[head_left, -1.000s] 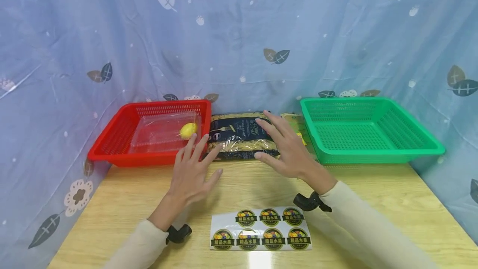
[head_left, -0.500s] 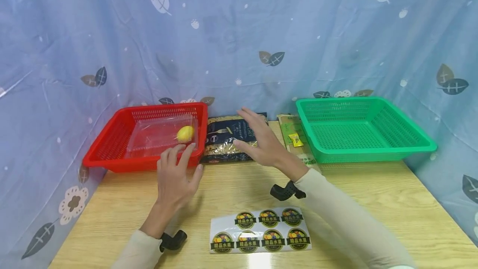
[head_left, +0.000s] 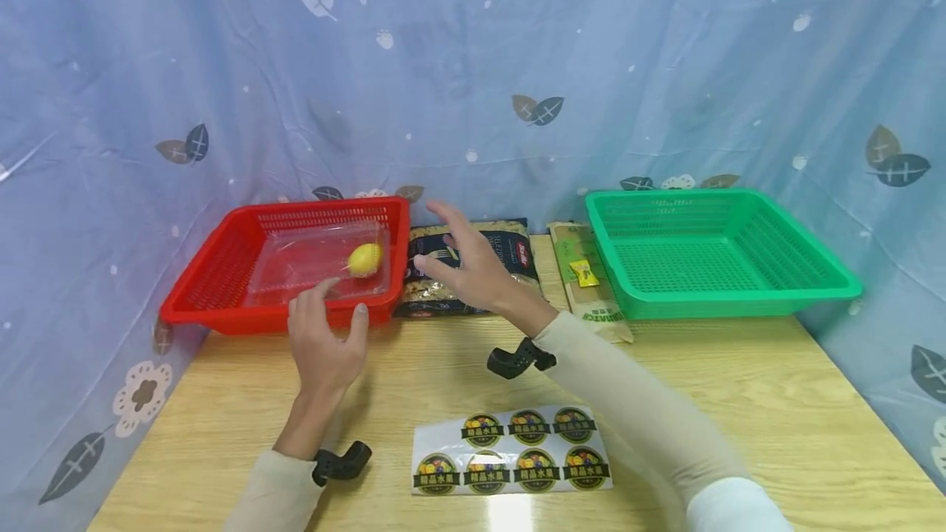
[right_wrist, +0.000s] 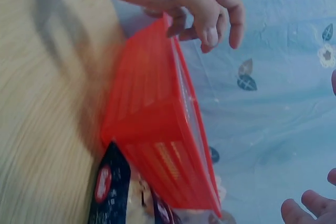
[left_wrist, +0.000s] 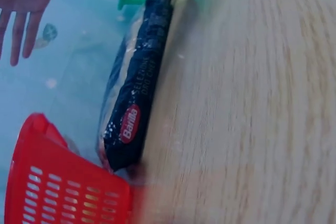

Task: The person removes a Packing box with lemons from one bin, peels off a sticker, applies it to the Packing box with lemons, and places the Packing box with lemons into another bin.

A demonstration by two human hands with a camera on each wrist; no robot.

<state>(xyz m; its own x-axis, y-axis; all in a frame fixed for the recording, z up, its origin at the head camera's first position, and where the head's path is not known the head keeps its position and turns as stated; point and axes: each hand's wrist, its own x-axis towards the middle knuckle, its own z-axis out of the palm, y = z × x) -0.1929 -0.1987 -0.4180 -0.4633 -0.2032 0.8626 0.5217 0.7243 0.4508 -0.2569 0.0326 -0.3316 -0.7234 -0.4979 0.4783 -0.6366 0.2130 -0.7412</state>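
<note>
Left hand: I see the left hand (head_left: 325, 343) at the front of the red basket (head_left: 222, 319), fingers loosely bent near the rim, thumb spread away, gripping nothing; I cannot tell whether a fingertip touches.
Right hand: on my head view the right hand (head_left: 476, 269) overlaps the pasta (head_left: 517, 245), thumb and fingers apart, holding nothing; my left wrist view shows its fingers fairly straight.
Red basket: standing at the back left of the table (head_left: 739, 417), with the clear box (head_left: 296, 257) inside it.
Lemon: I find the lemon (head_left: 365, 260) within the red basket, at the right end of the clear box; whether in it or on it, I cannot tell.
Pasta: lying flat, just right of the red basket.
Packet: the long packet (head_left: 571, 243) lies beside the green basket (head_left: 739, 303), a small yellow wrapper (head_left: 584, 273) on top.
Green basket: back right, well apart from both hands.
Stickers: the sheet of stickers (head_left: 510, 458) lies flat near me, round labels in two rows.
Backdrop: a blue curtain (head_left: 443, 64) with leaf prints.
</note>
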